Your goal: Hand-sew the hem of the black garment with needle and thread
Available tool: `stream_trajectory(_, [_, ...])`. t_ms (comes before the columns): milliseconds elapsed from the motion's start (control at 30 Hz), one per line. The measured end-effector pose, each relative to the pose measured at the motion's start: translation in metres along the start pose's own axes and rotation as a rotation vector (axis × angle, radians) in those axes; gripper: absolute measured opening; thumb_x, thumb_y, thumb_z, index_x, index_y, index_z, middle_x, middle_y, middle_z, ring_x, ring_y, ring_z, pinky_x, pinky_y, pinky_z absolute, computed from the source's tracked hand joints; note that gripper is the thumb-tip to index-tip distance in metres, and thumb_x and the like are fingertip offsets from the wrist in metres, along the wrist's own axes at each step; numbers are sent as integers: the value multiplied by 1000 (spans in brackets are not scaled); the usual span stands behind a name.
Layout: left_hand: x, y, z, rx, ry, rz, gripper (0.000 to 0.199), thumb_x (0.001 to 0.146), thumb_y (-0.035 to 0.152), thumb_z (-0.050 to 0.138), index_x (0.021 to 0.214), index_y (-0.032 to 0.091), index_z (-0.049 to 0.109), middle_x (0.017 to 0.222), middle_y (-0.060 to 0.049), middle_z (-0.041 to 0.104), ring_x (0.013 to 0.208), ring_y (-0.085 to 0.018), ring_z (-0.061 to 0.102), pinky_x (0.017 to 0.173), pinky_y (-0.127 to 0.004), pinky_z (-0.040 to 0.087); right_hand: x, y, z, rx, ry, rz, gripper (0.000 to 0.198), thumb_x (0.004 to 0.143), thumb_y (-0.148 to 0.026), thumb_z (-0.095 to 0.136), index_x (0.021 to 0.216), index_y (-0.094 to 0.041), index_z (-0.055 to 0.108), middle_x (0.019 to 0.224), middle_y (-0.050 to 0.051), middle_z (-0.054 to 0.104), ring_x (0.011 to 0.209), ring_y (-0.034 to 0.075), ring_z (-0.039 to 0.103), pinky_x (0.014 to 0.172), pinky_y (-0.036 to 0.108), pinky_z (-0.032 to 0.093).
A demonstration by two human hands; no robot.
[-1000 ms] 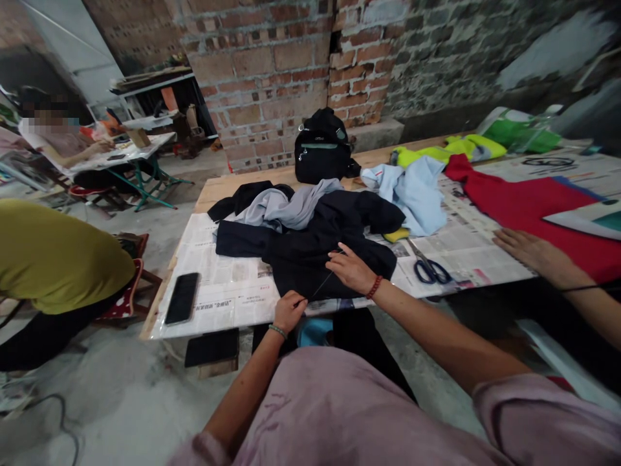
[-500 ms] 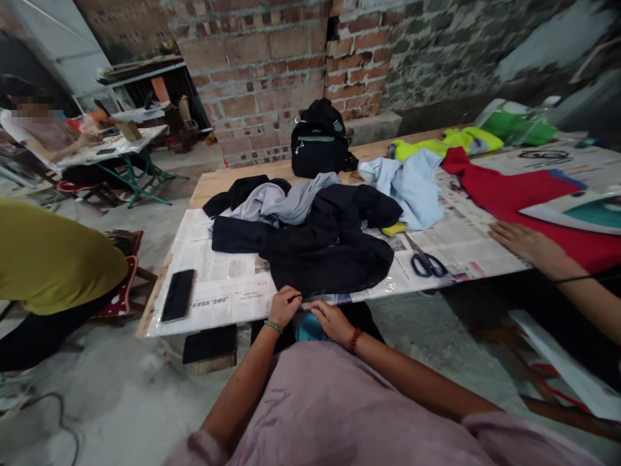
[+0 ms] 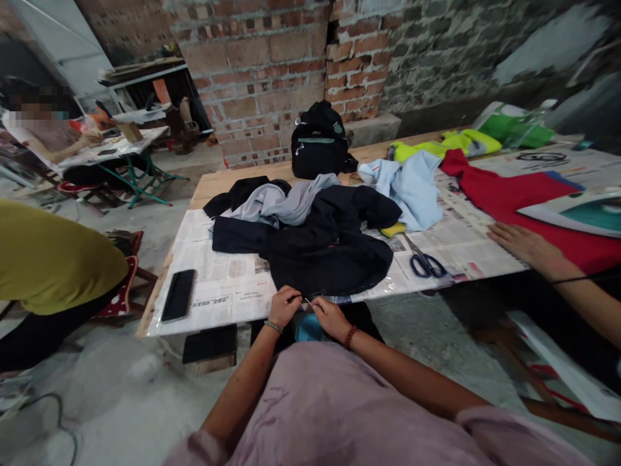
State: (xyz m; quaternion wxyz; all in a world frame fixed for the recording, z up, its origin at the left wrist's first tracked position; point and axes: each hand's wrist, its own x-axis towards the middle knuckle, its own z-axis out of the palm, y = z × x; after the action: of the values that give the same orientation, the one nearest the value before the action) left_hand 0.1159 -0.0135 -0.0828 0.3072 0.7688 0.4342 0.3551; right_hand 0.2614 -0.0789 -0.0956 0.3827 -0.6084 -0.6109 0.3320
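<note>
A dark garment [image 3: 330, 265] lies bunched on the table in front of me, its near edge reaching my hands. My left hand [image 3: 284, 307] is closed in a pinch on that edge, by the table's front. Close beside it, my right hand [image 3: 332, 317] pinches a thin, shiny needle [image 3: 306, 299] pointing toward the left fingertips. The needle is tiny here, and any thread is too fine to make out. Grey cloth [image 3: 286, 200] lies heaped behind the dark garment.
Scissors [image 3: 427, 264] and a phone [image 3: 178, 295] lie on the newspaper-covered table [image 3: 218, 310]. Behind are a black backpack [image 3: 320, 145] and a light blue garment [image 3: 412, 191]. At right, a co-worker's hand [image 3: 528, 246] rests near red cloth [image 3: 514, 188] and an iron [image 3: 582, 210].
My right hand has shifted slightly, and the needle now shows in the small gap between my fingertips. The garments and the co-worker's hand are practically unmoved.
</note>
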Motion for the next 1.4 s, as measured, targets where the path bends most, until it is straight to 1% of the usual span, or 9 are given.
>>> stream_trajectory(200, [-1, -1, 0, 11, 2, -6, 8, 69, 14, 56, 70, 17, 64, 70, -1, 57, 66, -10, 53, 60, -21, 43, 2, 1, 3, -4, -9, 4, 16, 78, -19, 38, 74, -18, 54, 68, 1, 58, 66, 13, 53, 65, 24, 39])
stream_trajectory(367, [-1, -1, 1, 15, 10, -1, 8, 69, 13, 57, 70, 16, 64, 71, -1, 57, 67, -10, 53, 60, -20, 43, 0, 2, 5, -12, -19, 1, 17, 79, -20, 38, 75, -17, 54, 68, 1, 58, 66, 13, 53, 64, 23, 39])
stream_trajectory(567, [-1, -3, 1, 3, 10, 23, 7, 69, 14, 58, 70, 16, 64, 71, -1, 57, 66, -10, 53, 60, -21, 43, 3, -2, 3, -50, -25, 34, 18, 78, -18, 38, 75, -17, 56, 70, 2, 59, 68, 12, 54, 65, 22, 39])
stream_trajectory(733, [-1, -4, 1, -19, -5, 39, 6, 69, 15, 59, 70, 17, 64, 71, -1, 58, 69, -10, 54, 63, -22, 44, 9, -6, 7, -60, -33, 83, 17, 77, -18, 39, 74, -16, 56, 69, 2, 60, 66, 13, 53, 63, 23, 38])
stream_trajectory(900, [0, -7, 1, -36, -6, 37, 7, 70, 14, 58, 70, 17, 64, 71, -1, 58, 70, -10, 54, 65, -22, 45, 14, -11, 13, -46, -12, 142, 17, 77, -19, 39, 72, -17, 55, 64, 1, 57, 63, 13, 51, 60, 22, 36])
stream_trajectory(1200, [-2, -10, 2, -27, -4, 50, 9, 69, 11, 58, 70, 17, 64, 71, -1, 59, 70, -10, 54, 67, -22, 45, 13, -10, 19, -58, 26, 160, 17, 75, -20, 38, 69, -18, 53, 64, 1, 57, 64, 14, 52, 61, 24, 38])
stream_trajectory(1400, [-6, -11, 5, -39, 13, 50, 10, 68, 10, 58, 70, 17, 65, 71, -1, 59, 68, -10, 55, 65, -22, 45, 13, -2, 25, -52, 53, 167, 18, 74, -25, 38, 69, -18, 53, 63, 1, 57, 62, 14, 51, 59, 25, 37])
